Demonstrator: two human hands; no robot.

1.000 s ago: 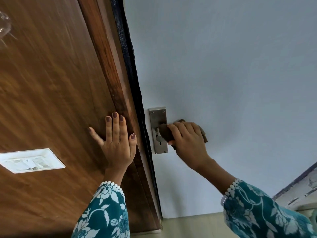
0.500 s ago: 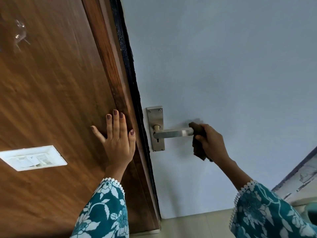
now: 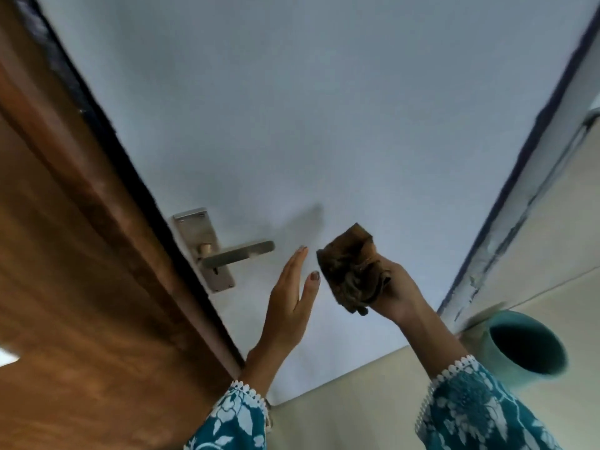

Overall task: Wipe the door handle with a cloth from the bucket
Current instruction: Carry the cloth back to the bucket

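A silver lever door handle [image 3: 238, 254] on a metal backplate [image 3: 201, 235] sits on the pale blue door [image 3: 292, 108]. My right hand [image 3: 394, 292] holds a crumpled brown cloth [image 3: 352, 271] in the air, clear of the handle and to its right. My left hand [image 3: 290, 295] is raised flat with fingers straight, just right of the lever's tip and beside the cloth, touching neither. A teal bucket [image 3: 526, 347] stands on the floor at the lower right; its inside is dark.
A brown wooden frame or panel [image 3: 81, 271] with a black edge strip fills the left side. The door's right edge and a scuffed wall strip [image 3: 506, 206] run up the right. Beige floor [image 3: 341, 410] lies below.
My right hand has pulled the cloth off the lever's end and away to the right. My left hand has left the wooden panel and come over in front of the door. The view has swung right, showing the bucket.
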